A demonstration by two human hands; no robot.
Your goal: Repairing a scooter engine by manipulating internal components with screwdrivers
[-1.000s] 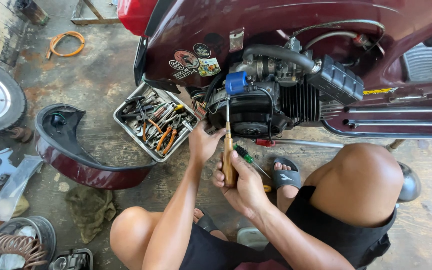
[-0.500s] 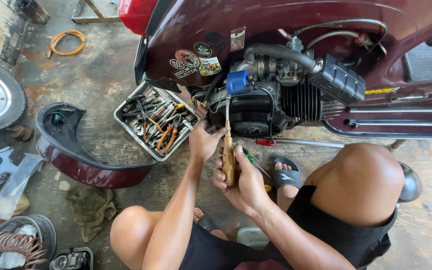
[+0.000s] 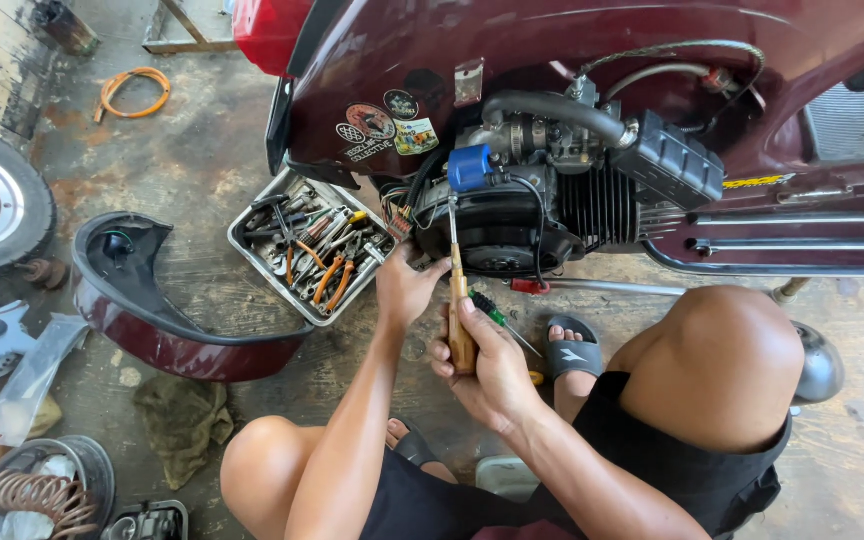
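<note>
Screwdriver (image 3: 457, 290) upright, tip twd engine (image 3: 512, 220); right hand (image 3: 487, 365) fingers round handle, left hand (image 3: 404, 290) fingers unclear.

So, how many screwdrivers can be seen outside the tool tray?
2. A wooden-handled screwdriver is in the right hand, its tip at the engine. A green-handled one lies on the floor beside it. More may be hidden in the tray.

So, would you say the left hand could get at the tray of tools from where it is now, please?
Probably yes: the left hand rests by the engine, the tool tray lies open just beside it, and nothing stands between them.
</note>
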